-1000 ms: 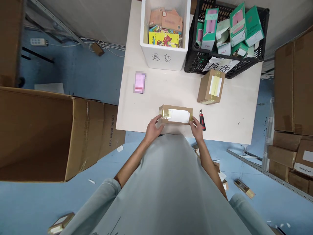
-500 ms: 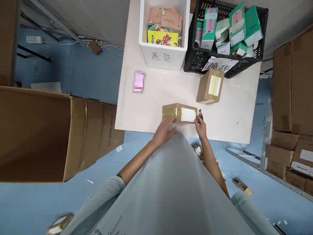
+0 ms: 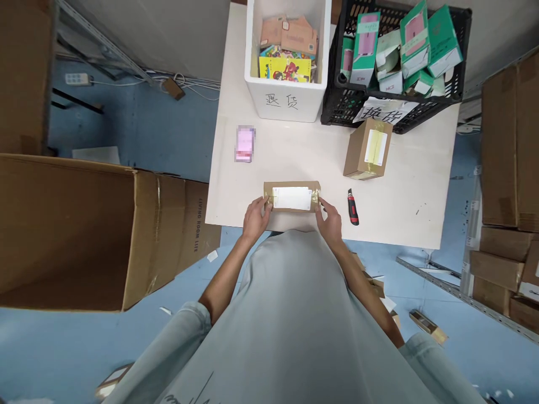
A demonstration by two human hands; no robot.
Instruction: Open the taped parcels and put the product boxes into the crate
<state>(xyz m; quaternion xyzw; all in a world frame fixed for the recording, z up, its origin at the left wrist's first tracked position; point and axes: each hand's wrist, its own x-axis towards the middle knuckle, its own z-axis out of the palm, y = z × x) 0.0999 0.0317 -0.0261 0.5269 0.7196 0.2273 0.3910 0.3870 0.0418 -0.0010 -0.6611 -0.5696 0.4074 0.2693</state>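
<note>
Between my two hands is a small taped cardboard box (image 3: pixel 292 197) with a white label facing up, near the front edge of the table. My left hand (image 3: pixel 256 217) grips its left end, fingers and thumb at the taped corner. On the right end, my right hand (image 3: pixel 329 222) holds the other taped corner. A red and black utility knife (image 3: pixel 353 207) lies on the table to the right of my right hand. Farther back on the right stands a second taped cardboard box (image 3: pixel 368 149), also labelled.
A white bin (image 3: pixel 286 98) of booklets and a black crate (image 3: pixel 396 92) of green boxes stand at the table's back. A blurred pink item (image 3: pixel 245 144) lies on the left. A large open carton (image 3: pixel 168 230) adjoins the table's left side; stacked cartons (image 3: pixel 499 146) are right.
The held box was turned and shifted right, then came back left with its label flat upward. My left hand moved from its front side to its left end. The knife is uncovered again.
</note>
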